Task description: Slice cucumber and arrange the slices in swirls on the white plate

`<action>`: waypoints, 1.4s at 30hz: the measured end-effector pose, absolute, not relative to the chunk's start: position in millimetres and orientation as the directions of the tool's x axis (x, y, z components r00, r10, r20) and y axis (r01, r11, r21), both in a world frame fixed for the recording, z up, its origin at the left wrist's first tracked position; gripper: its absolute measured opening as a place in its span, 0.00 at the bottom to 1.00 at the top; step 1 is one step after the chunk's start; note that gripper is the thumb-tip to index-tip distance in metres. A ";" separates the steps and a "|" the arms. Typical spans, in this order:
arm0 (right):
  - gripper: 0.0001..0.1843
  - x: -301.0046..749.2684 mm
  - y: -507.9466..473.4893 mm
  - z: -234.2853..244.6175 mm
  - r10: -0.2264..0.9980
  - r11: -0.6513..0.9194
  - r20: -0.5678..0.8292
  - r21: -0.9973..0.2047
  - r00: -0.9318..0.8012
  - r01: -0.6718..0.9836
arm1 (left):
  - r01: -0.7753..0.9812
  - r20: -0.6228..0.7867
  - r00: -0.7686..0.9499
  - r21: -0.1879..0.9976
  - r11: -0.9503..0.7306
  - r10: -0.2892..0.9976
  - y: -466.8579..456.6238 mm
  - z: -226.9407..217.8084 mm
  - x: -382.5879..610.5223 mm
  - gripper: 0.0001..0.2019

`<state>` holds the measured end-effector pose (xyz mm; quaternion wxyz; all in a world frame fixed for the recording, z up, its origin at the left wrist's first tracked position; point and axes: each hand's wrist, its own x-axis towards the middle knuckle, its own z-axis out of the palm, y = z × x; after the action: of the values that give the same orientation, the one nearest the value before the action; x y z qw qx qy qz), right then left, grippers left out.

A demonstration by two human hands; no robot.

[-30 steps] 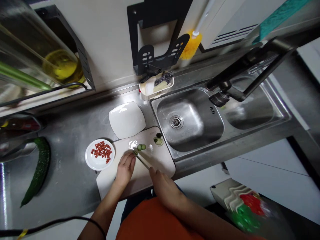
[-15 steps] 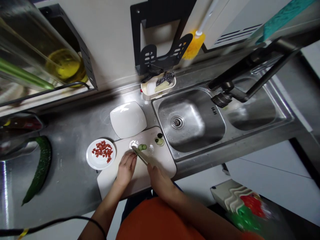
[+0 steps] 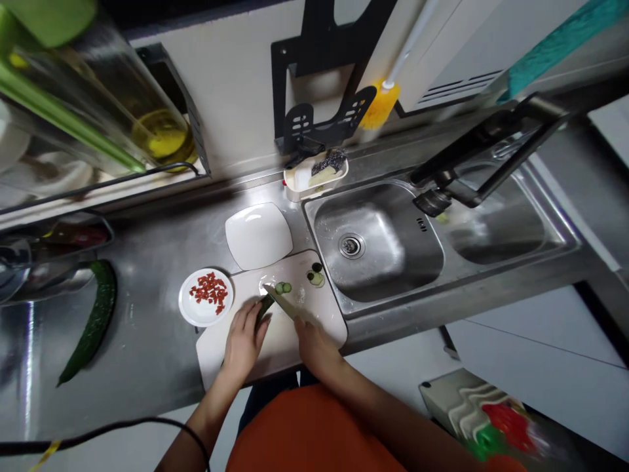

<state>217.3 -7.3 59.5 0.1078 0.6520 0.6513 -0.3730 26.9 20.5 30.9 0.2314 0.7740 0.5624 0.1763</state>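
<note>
A cucumber piece (image 3: pixel 265 305) lies on the white cutting board (image 3: pixel 285 351), with my left hand (image 3: pixel 244 337) closed around it. My right hand (image 3: pixel 314 344) grips a knife (image 3: pixel 282 301), whose blade rests at the cut end of the cucumber. Just beyond the blade are a few cucumber slices (image 3: pixel 283 288). More slices and dark end pieces (image 3: pixel 316 276) sit near the board's far right corner. Left of the board, partly over its edge, a small white plate (image 3: pixel 187 305) holds chopped red bits (image 3: pixel 210 290).
A square white plate (image 3: pixel 258 236) stands behind the board. To the right is a steel sink (image 3: pixel 393 262) under a black faucet (image 3: pixel 457 164). A whole cucumber (image 3: pixel 95 328) lies at the left. A sponge caddy (image 3: pixel 314 187) sits behind the sink; a black cable (image 3: pixel 122 426) crosses the lower left.
My left hand's fingers have shifted back from the blade and spread a little, showing more of the cucumber. The knife stays near its end. The whole view has shifted slightly.
</note>
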 end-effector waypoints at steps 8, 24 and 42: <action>0.27 221.8 -5.6 63.4 0.763 -0.115 -0.632 -0.340 -0.136 0.934 | 0.879 -0.037 0.157 0.462 -0.122 0.987 -36.2 26.0 -22.0 0.22; 0.21 254.2 -9.1 66.8 0.810 0.158 -0.521 -0.247 -0.268 0.956 | 0.926 0.000 0.215 0.319 -0.204 0.977 -48.7 29.8 -144.3 0.16; 0.23 275.2 -15.3 46.5 0.888 0.232 -0.323 -0.300 -0.327 0.926 | 0.679 0.098 0.527 0.549 -0.488 0.844 -12.2 49.9 4.7 0.14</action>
<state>275.2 -15.3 46.5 0.0421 0.5786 0.7836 -0.2222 4.7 -12.2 49.9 0.2286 0.8434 0.4516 0.1804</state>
